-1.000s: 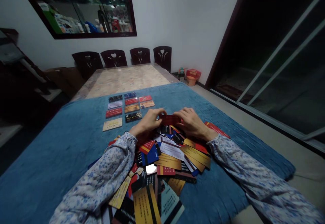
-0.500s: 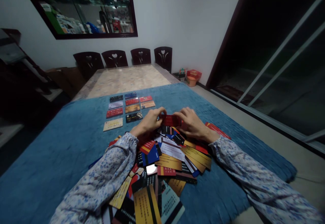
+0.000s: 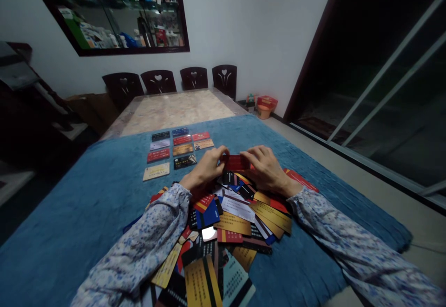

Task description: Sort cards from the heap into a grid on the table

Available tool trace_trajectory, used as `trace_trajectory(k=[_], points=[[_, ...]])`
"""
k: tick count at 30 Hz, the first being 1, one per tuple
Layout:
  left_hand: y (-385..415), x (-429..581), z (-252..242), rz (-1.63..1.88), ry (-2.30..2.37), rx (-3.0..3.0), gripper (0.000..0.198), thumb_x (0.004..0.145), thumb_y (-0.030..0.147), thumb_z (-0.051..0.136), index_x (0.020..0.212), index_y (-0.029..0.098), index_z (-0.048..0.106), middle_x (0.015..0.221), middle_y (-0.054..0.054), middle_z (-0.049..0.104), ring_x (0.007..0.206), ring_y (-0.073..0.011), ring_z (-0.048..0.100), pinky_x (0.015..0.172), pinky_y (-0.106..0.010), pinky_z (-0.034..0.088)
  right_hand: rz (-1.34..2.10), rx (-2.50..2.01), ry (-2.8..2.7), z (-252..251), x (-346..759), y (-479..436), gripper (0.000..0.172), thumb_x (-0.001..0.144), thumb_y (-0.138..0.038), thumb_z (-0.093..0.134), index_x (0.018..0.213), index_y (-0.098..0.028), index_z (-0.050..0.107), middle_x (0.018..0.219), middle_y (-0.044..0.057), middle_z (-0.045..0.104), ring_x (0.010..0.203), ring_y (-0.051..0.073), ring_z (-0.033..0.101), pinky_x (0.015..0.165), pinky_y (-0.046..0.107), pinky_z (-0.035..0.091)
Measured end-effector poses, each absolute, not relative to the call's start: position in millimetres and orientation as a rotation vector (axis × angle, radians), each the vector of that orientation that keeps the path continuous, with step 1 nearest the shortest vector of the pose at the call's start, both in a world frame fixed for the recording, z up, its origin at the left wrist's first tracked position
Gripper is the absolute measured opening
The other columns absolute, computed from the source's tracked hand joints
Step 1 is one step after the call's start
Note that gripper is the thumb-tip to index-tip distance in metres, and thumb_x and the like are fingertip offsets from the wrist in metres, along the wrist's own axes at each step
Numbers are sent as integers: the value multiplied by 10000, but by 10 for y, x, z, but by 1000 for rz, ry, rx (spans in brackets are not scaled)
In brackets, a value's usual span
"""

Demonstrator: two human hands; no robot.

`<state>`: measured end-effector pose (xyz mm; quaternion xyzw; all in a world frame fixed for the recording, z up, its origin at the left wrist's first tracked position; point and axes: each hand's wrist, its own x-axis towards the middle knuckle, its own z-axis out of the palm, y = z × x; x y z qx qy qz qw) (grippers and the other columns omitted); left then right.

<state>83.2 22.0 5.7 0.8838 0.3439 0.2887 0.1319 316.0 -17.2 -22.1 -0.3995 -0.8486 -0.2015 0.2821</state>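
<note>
A dark red card [image 3: 237, 162] is held up lengthwise between my two hands, just above the far end of a loose heap of cards. My left hand [image 3: 208, 167] pinches its left end, and my right hand [image 3: 266, 167] grips its right end. Under my wrists the heap spreads toward me, with a gold card [image 3: 202, 281], a white card [image 3: 237, 205], a blue card [image 3: 208, 216] and a pale green card [image 3: 237, 279] overlapping. Whether the red card is one card or a thin stack, I cannot tell.
Beyond my left hand, several cards lie in neat columns on the blue cloth [image 3: 104, 195], among them a cream card [image 3: 156, 171] and a black card [image 3: 185, 161]. A red card [image 3: 300, 179] lies beyond my right wrist. Dark chairs [image 3: 225, 80] stand behind the table's far end.
My hands stay at nearly the same spot. The red card has tilted slightly and risen a little between my fingers. The heap and the columns look unchanged.
</note>
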Motion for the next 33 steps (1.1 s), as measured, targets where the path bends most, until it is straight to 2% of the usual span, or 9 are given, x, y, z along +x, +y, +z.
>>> trace_trajectory(k=[7,11,14,18,27,33], points=[[166,859,54,701,1067,2762,305,785,101,551,1085,158,555,1031,-114,654,970,-255,599,853,-364,485,-574,-1102,-2262,-205,3169,-165,373,929,-335,543,1237,-131,591,1114,170,633,1024,301,487,830,419,378],[140,889,39,613,1134,2860,359,798,98,535,1155,142,535,1090,-145,636,1026,-290,569,890,-420,476,-547,-1098,-2275,-201,3193,-156,416,880,-292,581,1262,-127,574,1130,173,622,1037,310,488,826,419,388],[140,897,20,607,1154,2915,392,797,93,547,1184,150,524,1120,-146,622,1074,-299,549,911,-435,462,-521,-1100,-2283,-210,3209,-145,453,861,-277,593,1292,-144,558,1146,168,611,1048,313,490,826,418,397],[148,889,12,633,1152,2980,324,846,132,548,1169,144,532,1209,-156,586,1128,-294,536,926,-425,453,-527,-1081,-2292,-222,3217,-134,449,881,-297,573,1301,-142,544,1141,168,608,1052,315,491,826,421,412],[132,868,220,493,1166,3008,316,844,140,572,1158,130,539,1174,-156,599,1117,-292,546,962,-432,450,-526,-1060,-2306,-125,3191,-86,442,892,-281,544,1312,-142,553,1166,190,589,1060,323,479,797,429,439],[171,724,349,446,1243,3013,306,840,183,599,1140,145,550,1171,-155,601,1113,-305,546,957,-447,449,-546,-972,-2399,14,3136,172,492,875,-311,616,1333,-145,546,1154,181,605,1037,315,495,751,406,444]])
